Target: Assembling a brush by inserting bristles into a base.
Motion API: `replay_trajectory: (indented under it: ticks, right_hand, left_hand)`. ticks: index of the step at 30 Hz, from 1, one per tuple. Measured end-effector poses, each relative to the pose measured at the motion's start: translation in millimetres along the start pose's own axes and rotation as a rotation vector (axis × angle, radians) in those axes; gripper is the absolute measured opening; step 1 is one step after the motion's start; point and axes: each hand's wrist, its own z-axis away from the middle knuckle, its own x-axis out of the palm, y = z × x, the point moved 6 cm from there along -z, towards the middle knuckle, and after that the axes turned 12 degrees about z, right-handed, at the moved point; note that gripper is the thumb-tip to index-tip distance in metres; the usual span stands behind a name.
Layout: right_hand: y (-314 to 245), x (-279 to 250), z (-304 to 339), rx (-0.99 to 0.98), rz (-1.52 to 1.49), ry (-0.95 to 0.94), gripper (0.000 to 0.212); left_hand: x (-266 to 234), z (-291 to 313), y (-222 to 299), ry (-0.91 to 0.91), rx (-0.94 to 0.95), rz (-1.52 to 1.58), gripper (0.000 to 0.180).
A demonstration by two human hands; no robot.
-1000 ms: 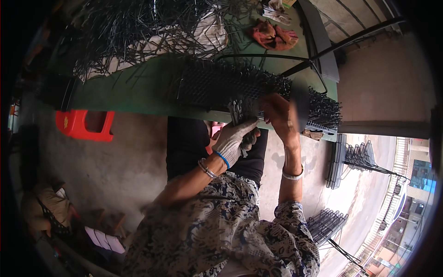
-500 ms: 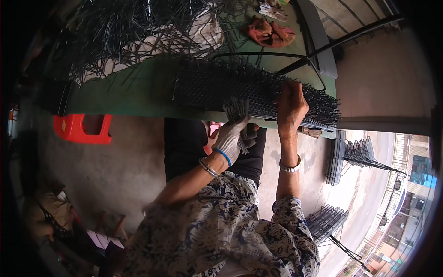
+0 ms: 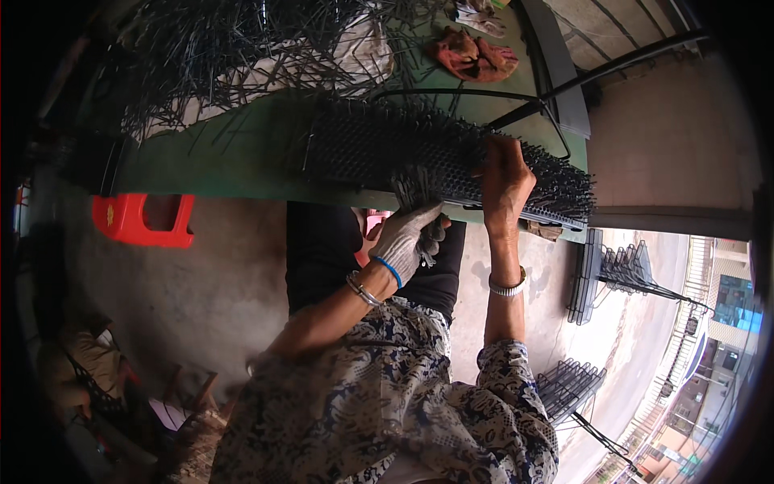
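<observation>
My left hand (image 3: 403, 235), in a pale knitted glove, is closed around a bundle of thin dark strips (image 3: 414, 189). The strips stick up from the fist toward the near edge of a long dark perforated block (image 3: 347, 149). Many similar thin pieces stand in the block's holes, dense along its far side and right end. My bare right hand (image 3: 509, 187) is over the block's right half, its fingertips pinched together. Whatever those fingertips hold is too small or hidden to make out.
On the green table (image 3: 242, 165) a large heap of dark strips (image 3: 218, 56) lies over a whitish cloth (image 3: 355, 56). A reddish crumpled cloth (image 3: 474, 56) is behind the block. A black metal bar (image 3: 605, 74) slants at the right. A red stool (image 3: 121, 219) stands on the floor at left.
My right hand has shifted slightly left and toward me along the block. The left hand keeps its bundle, with only a small turn of the fingers.
</observation>
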Motion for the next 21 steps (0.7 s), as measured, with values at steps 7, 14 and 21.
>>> replay_trajectory:
  ticks: [7,14,21]
  right_hand:
    - [-16,17,2,-0.308,0.359,-0.007,0.011]
    - [-19,2,10,-0.217,0.286,-0.184,0.012]
    - [-7,8,25,0.199,-0.267,-0.712,0.015]
  left_hand:
    - [-1,1,0,-0.004,-0.01,-0.006,0.012]
    - [2,4,0,-0.04,-0.008,-0.013,0.015]
    - [4,5,-2,-0.092,0.003,-0.094,0.017]
